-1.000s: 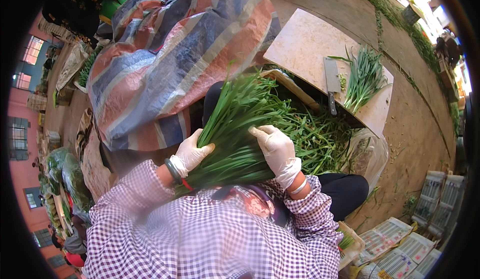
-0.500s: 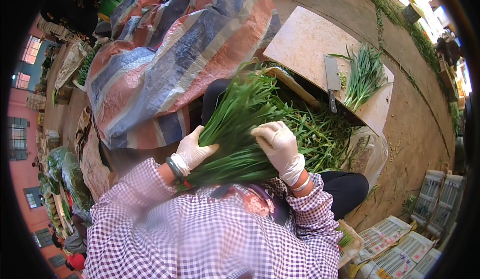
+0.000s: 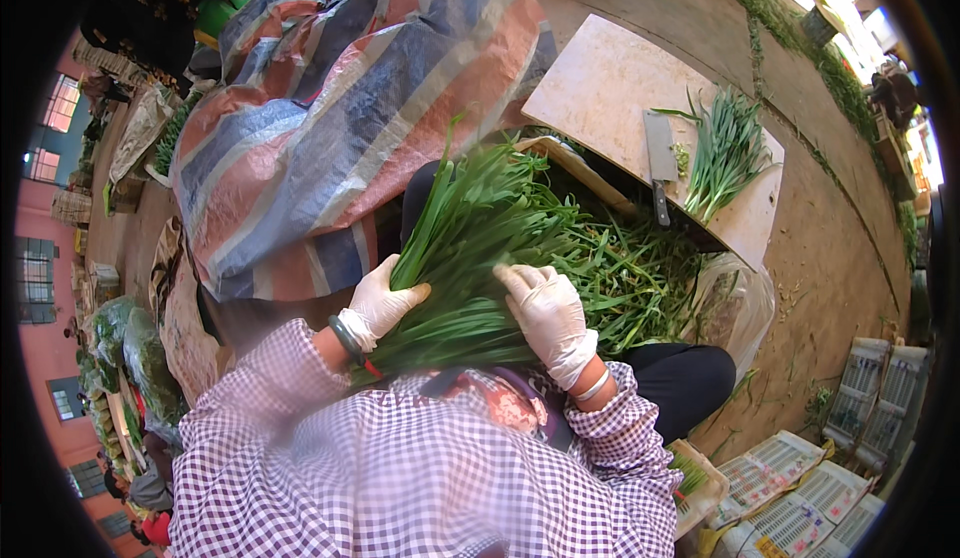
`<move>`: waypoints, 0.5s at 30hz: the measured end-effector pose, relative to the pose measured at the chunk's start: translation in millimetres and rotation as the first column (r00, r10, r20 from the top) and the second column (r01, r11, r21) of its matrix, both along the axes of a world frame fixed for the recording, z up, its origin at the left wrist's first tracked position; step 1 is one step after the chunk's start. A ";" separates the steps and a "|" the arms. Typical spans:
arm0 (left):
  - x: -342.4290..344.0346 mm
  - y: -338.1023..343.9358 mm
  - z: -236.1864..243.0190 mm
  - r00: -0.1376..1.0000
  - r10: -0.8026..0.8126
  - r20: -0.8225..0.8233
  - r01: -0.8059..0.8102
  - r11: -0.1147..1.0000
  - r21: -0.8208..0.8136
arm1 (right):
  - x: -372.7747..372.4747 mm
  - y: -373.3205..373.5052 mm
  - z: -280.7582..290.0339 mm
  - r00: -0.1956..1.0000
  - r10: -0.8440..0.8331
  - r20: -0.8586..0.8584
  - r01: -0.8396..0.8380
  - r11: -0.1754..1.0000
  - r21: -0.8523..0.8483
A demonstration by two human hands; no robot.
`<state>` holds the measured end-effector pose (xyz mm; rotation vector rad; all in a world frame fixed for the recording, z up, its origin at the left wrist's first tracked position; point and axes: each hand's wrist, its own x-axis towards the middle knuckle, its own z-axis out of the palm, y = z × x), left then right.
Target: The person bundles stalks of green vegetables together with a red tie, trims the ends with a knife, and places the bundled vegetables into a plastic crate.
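Observation:
My left hand point(image 3: 379, 304), in a white glove, is closed round the left side of a thick bunch of garlic chives point(image 3: 465, 238), long flat green leaves fanning out above my lap. The gloved right hand point(image 3: 548, 316) rests over the right side of the bunch. Its fingers are bent together at the leaves; what they pinch, if anything, cannot be made out. Part of the bunch is smeared by motion. Loose leaves point(image 3: 640, 273) lie heaped just right of the bunch.
A pale board point(image 3: 610, 73) at the upper right carries a cleaver point(image 3: 660, 148) and a smaller bunch of greens point(image 3: 728, 153). Striped plastic sheeting point(image 3: 350, 128) is piled at the upper left. A clear plastic bag point(image 3: 735, 303) hangs below the board. White crates point(image 3: 775, 473) stand lower right.
My right hand has shifted slightly left and down over the leaves. The bunch's leaf tips have moved and spread upward. My left hand keeps its grip, almost in place.

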<state>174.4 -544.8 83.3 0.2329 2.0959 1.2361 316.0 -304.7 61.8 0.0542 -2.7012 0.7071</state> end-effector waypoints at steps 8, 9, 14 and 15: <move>0.6 2.1 2.3 1.000 -0.004 0.027 0.004 1.000 -0.001 | -3.6 8.8 4.5 0.988 -0.094 0.123 0.126 0.949 -0.289; 0.2 2.8 3.8 0.999 -0.007 0.050 0.007 1.000 -0.003 | -5.0 9.8 5.0 0.986 -0.087 0.146 0.127 0.946 -0.298; -1.1 6.0 11.3 0.999 -0.035 0.029 0.037 0.997 -0.066 | -11.3 10.2 4.0 0.990 -0.104 0.096 0.132 0.924 -0.358; -0.7 6.1 12.4 0.999 -0.030 0.030 0.032 0.997 -0.066 | -11.4 9.7 3.7 0.988 -0.101 0.114 0.136 0.922 -0.363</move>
